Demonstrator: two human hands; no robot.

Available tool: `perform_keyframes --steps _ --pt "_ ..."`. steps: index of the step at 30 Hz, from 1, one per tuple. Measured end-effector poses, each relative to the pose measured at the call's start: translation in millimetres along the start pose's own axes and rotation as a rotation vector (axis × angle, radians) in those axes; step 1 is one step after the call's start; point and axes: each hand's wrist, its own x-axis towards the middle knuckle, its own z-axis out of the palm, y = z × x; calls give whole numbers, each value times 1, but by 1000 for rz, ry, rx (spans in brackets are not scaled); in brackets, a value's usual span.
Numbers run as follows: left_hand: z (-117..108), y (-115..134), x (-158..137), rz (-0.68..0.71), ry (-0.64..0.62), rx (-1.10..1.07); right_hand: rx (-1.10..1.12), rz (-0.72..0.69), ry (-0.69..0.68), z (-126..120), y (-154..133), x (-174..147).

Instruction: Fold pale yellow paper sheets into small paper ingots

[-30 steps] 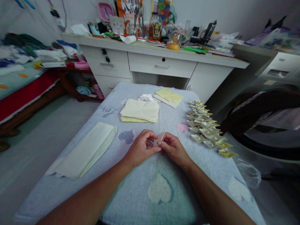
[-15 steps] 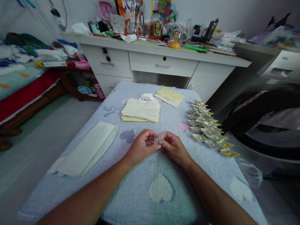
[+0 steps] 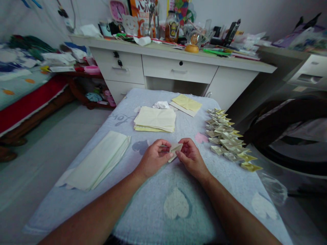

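- Pinching a small folded paper (image 3: 175, 148) at its left side with the left hand (image 3: 155, 156), in a closed grip of thumb against fingers.
- Pinching the same folded paper at its right side with the right hand (image 3: 192, 158), also in a closed grip.
- Holding the folded paper on the near side of the paper stack (image 3: 155, 119), a little to its right; hard to tell whether touching the tabletop (image 3: 189, 126) below.
- Seeing, left of the paper stack and nearer, a long folded bundle of pale sheets (image 3: 95, 161) lying slantwise.
- Seeing, just behind the paper stack, crumpled white paper (image 3: 161, 105).
- Seeing, behind the paper stack and to its right, a yellow sheet (image 3: 185, 103) overlapping a paler one.
- Seeing, well to the right of the paper stack, pointed paper shapes (image 3: 230, 143) in close rows, pale and yellow.
- Seeing, beyond the paper stack, white drawers (image 3: 160, 66).
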Motion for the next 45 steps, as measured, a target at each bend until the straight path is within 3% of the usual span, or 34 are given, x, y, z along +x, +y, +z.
perform_keyframes --steps 4,10,16,20,23,28,33,39,45 --pt "1 1 0 -59 -22 -69 -191 -100 19 -1 1 -1" --pt "1 6 2 -59 42 -168 -473 -293 8 -3 -6 -4" --pt "-4 7 2 -121 18 -468 -535 -358 -59 -1 -8 -7" --pt "-6 6 2 -101 4 -456 -527 -360 -108 -1 -9 -7" --pt "-4 4 2 -90 45 -334 -479 -326 -119 -2 -11 -8" --pt "-2 2 2 -83 -19 -278 -317 -107 14 -2 -9 -8" --pt "-1 1 1 -66 -35 -258 -284 64 -71 -3 -6 -5" --pt "3 3 1 -112 -63 -226 -181 65 -34 -1 -6 -2" --pt "2 2 0 -153 -109 -62 -67 68 -41 0 -6 -3"
